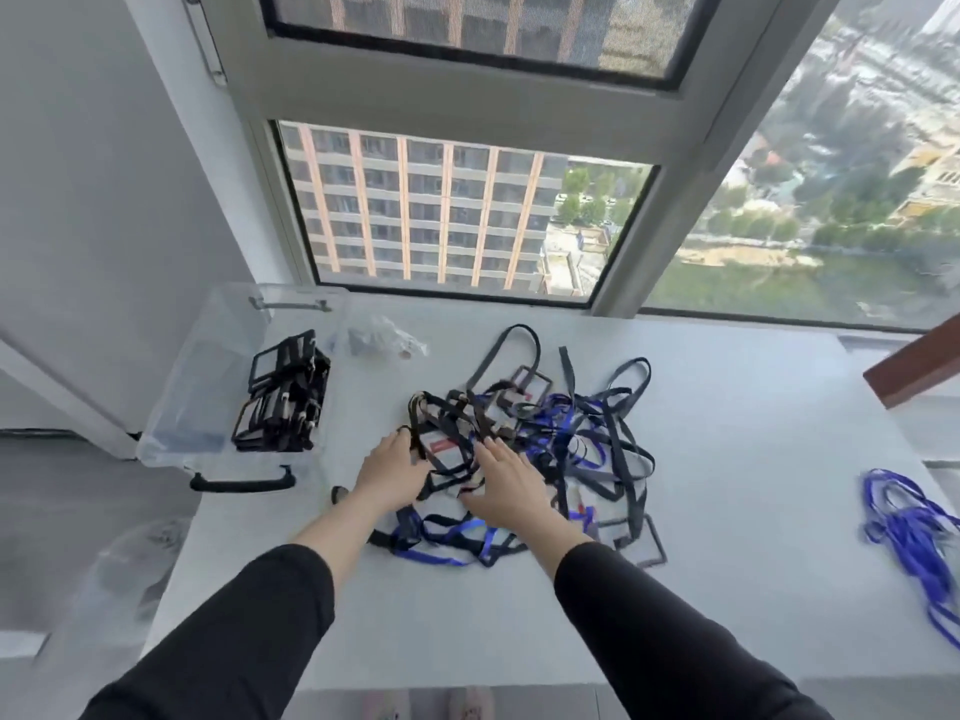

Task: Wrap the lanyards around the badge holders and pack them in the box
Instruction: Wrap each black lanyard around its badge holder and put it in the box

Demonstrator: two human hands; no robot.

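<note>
Hands working into the tangle to free one badge holder

The right hand (506,485) is lying flat with fingers spread on the pile (545,444) of black and blue lanyards mid-tabletop (727,589). The left hand (395,467) is touching a black strap (414,433) beside a red-labelled badge holder (440,448); whether it is pinching the strap I cannot tell. The step will likely be going best if the flat hand is pinning the rest down while one holder is being lifted slowly, its lanyard traced out loop by loop, since pulling hard is risking tighter knots. The clear box (218,345) at the left edge is holding a stack of wrapped holders (283,407) along its right side, the rest of it looking unfilled.
</note>
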